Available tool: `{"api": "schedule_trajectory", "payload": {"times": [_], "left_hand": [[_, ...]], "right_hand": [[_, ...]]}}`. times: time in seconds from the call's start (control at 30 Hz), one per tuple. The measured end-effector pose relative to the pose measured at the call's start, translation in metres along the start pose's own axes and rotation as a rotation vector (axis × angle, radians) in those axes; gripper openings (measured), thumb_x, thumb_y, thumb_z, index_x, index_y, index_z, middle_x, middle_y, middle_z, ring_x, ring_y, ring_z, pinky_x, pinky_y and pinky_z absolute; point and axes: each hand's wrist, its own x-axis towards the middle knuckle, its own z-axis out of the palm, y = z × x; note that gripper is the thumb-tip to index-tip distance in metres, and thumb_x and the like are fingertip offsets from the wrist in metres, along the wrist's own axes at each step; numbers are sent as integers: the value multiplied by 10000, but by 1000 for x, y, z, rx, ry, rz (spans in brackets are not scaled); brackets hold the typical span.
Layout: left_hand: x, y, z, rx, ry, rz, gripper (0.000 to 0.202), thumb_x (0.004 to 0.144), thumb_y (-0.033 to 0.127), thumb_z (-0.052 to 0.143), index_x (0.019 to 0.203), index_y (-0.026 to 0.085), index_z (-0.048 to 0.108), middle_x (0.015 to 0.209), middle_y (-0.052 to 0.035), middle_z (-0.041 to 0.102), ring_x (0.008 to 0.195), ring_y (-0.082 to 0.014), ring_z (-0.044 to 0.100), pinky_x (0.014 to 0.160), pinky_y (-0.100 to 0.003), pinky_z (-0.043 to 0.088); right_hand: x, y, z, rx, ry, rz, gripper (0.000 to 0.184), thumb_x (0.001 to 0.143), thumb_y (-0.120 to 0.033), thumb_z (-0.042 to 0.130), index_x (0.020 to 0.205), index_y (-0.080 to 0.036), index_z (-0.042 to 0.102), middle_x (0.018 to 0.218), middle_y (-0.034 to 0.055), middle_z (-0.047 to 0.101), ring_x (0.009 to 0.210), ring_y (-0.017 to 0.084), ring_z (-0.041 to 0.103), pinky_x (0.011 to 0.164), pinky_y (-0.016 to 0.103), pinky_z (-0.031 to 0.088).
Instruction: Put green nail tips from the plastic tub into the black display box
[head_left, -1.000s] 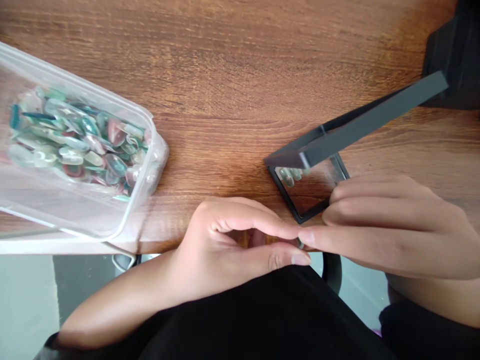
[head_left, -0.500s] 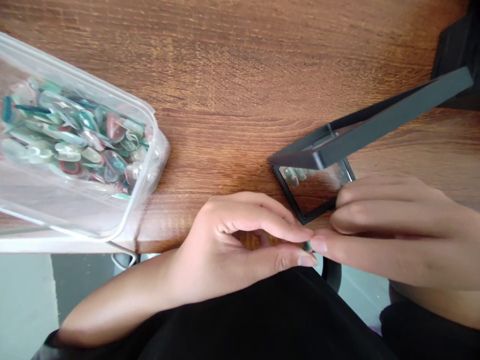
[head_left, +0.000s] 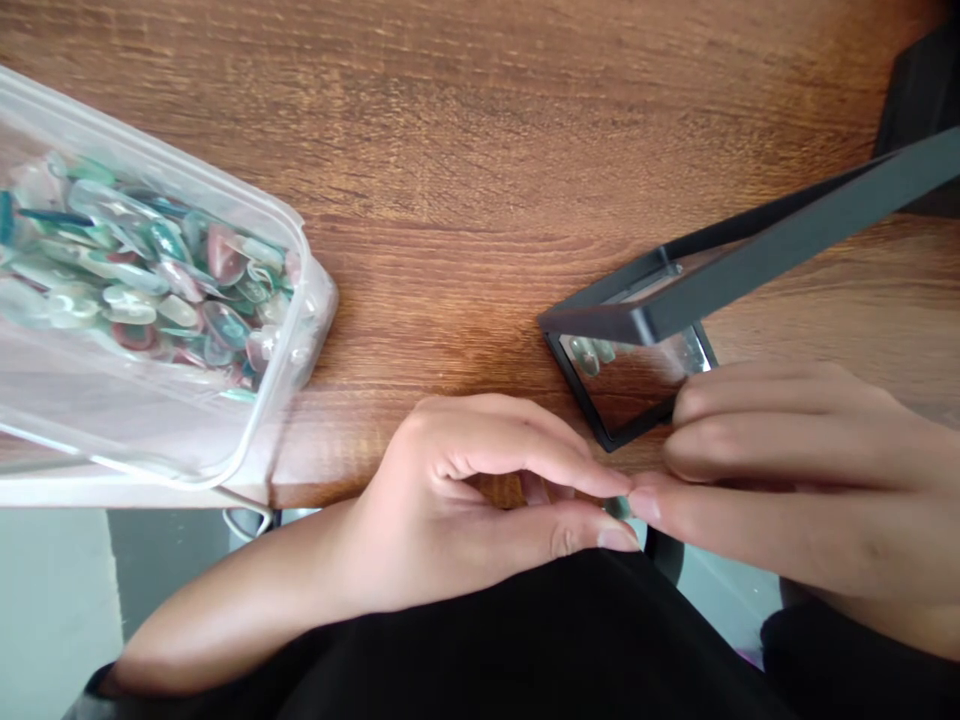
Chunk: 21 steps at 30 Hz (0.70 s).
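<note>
A small green press-on nail (head_left: 618, 507) is pinched at the table's front edge, mostly covered by fingertips. My left hand (head_left: 465, 510) comes from the left, its thumb and forefinger closed around the piece. From the right, my right hand (head_left: 802, 480) meets it, thumb and forefinger tips pressed together at the nail's right end, other fingers curled. Just behind the hands stands a hinged black display frame (head_left: 787, 248) with clear film, its lid raised. A few pale green nails (head_left: 589, 355) sit in its lower half, at the left side.
At the left lies a clear plastic tub (head_left: 251, 430) holding many loose press-on nails (head_left: 157, 275) in green, teal, pink and clear. A dark object (head_left: 919, 120) stands at the far right. A looped cable (head_left: 251, 520) hangs by the front edge of the wooden table (head_left: 450, 150).
Both hands have dropped slightly toward me, still meeting at the small nail. Slightly more of the nail shows between the fingertips. The tub and frame shift only slightly in view.
</note>
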Motion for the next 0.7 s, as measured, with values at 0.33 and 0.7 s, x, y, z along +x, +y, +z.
{"api": "schedule_trajectory", "payload": {"times": [0.33, 0.7], "left_hand": [[1, 1, -2, 36, -11, -19, 156, 845, 79, 872, 986, 112, 814, 962, -70, 827, 795, -86, 773, 691, -83, 597], [2, 0, -2, 97, -30, 154, 246, 815, 108, 901, 1027, 77, 780, 915, -85, 821, 730, -104, 775, 696, -124, 646]], "right_hand": [[-10, 8, 21, 75, 56, 109, 378, 1037, -138, 418, 667, -172, 490, 611, -17, 474, 558, 93, 385, 563, 293, 295], [4, 2, -1, 20, -55, -95, 469, 1132, -125, 416, 694, -170, 576, 688, -2, 619, 662, 96, 607, 639, 275, 465]]}}
